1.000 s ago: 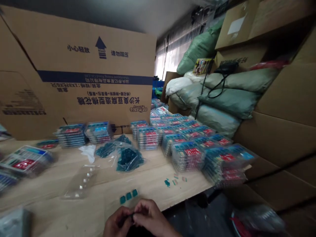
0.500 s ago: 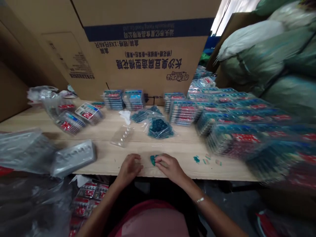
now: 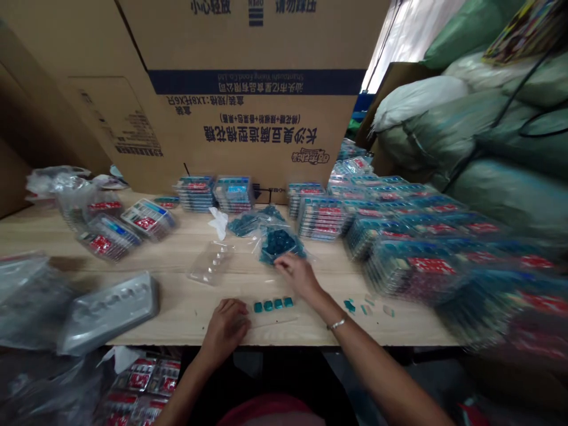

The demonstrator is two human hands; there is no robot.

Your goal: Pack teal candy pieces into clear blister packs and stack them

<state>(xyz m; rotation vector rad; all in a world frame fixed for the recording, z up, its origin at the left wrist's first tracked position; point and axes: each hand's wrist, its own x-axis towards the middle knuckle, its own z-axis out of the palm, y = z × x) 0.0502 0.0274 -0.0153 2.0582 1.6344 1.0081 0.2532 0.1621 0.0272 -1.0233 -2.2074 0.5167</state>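
My right hand [image 3: 298,273] reaches forward, its fingertips at the near edge of a transparent plastic bag of teal pieces [image 3: 279,245], and it holds nothing I can see. My left hand [image 3: 226,328] rests on the wooden table [image 3: 177,307], fingers loosely curled and empty. Just right of it, several small teal squares [image 3: 271,305] lie in a neat row. Another bag of teal pieces [image 3: 244,225] lies behind the first, and a transparent blister tray [image 3: 212,262] sits left of the bags.
Stacks of blister packs with red labels [image 3: 322,218] cover the table's right side and back. A silver tray [image 3: 109,312] and plastic sheeting [image 3: 26,299] lie at the left. A large cardboard box [image 3: 252,118] stands behind the table, with green sacks [image 3: 444,124] to the right.
My right hand has left the teal pieces and moved forward to the bag. Several teal squares now lie in a row on the table. The view has swung from tilted to level.
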